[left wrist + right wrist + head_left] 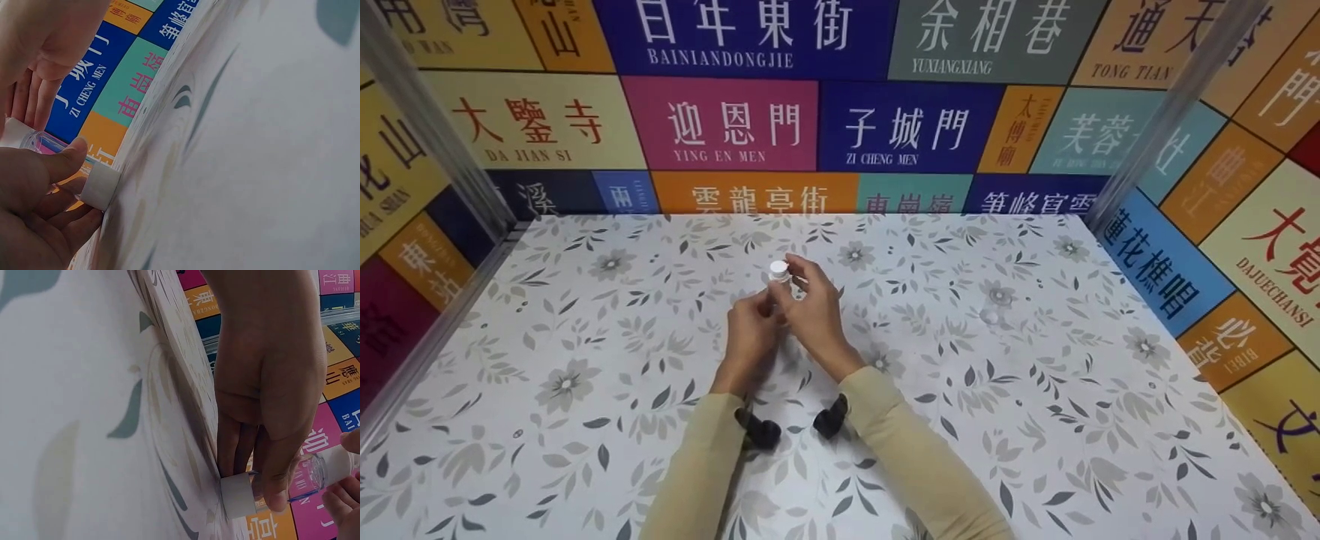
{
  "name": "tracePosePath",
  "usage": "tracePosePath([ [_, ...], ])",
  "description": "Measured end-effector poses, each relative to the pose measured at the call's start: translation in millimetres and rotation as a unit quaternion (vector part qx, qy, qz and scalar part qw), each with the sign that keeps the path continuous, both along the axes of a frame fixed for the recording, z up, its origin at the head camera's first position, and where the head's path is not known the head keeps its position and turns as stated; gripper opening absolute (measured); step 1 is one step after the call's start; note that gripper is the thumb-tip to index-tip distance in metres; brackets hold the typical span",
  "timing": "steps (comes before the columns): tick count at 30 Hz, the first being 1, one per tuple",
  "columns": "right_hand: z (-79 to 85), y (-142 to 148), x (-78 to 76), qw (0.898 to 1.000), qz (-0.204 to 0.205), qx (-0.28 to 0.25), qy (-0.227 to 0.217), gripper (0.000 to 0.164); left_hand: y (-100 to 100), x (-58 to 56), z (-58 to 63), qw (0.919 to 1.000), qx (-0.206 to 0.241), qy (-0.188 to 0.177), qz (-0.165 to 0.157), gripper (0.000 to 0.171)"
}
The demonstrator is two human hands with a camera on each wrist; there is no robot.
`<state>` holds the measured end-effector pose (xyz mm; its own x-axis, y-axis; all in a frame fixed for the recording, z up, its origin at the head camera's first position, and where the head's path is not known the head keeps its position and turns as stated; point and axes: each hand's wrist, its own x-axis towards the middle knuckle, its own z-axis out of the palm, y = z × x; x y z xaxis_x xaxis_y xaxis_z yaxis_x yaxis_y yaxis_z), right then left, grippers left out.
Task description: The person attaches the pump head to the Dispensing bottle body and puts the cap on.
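Observation:
A small clear bottle (306,477) stands between both hands, a white cap (779,267) on its upper end and a white band (101,187) round its lower end. That lower end is right at the tabletop. My left hand (751,334) grips the bottle low down, its thumb (72,160) along the clear wall. Higher up, my right hand (819,319) pinches the white cap between thumb and fingers. In the right wrist view only the fingers of the right hand (344,500) show, at the right edge by the cap.
The table (607,450) has a white cover printed with grey leaves and flowers. A faint clear round piece (994,316) lies to the right of the hands. Coloured panels with lettering (720,124) wall the back and sides. Small black cameras (763,433) sit at both wrists.

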<state>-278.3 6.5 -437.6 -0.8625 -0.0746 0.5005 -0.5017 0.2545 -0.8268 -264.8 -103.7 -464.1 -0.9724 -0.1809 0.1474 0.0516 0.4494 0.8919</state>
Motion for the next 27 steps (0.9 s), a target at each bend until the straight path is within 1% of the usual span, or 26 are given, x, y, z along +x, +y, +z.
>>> tracePosePath([
  [3, 0.5, -0.3, -0.1, 1.0, 0.007, -0.006, 0.005, 0.039, 0.0, -0.5, 0.6, 0.9999, 0.004, -0.01, -0.002, 0.02],
  [10, -1.6, 1.3, -0.2, 1.0, 0.017, -0.001, 0.019, 0.035, 0.8, -1.0, -0.3, 0.9989, -0.02, 0.042, 0.0, 0.012],
  [16, -1.7, 2.2, -2.3, 1.0, 0.006, -0.007, 0.026, 0.036, 0.8, -2.3, -0.1, 0.999, -0.013, 0.044, 0.001, 0.017],
  [19, -0.8, 1.7, -2.6, 1.0, 0.002, -0.008, 0.028, 0.037, 0.2, -2.6, 0.0, 0.9994, -0.006, 0.034, 0.0, 0.017],
  [27, -2.4, 0.8, -1.9, 0.999, 0.021, 0.011, 0.024, 0.036, -1.1, -3.1, -1.4, 0.9999, -0.002, 0.017, -0.003, 0.011],
])
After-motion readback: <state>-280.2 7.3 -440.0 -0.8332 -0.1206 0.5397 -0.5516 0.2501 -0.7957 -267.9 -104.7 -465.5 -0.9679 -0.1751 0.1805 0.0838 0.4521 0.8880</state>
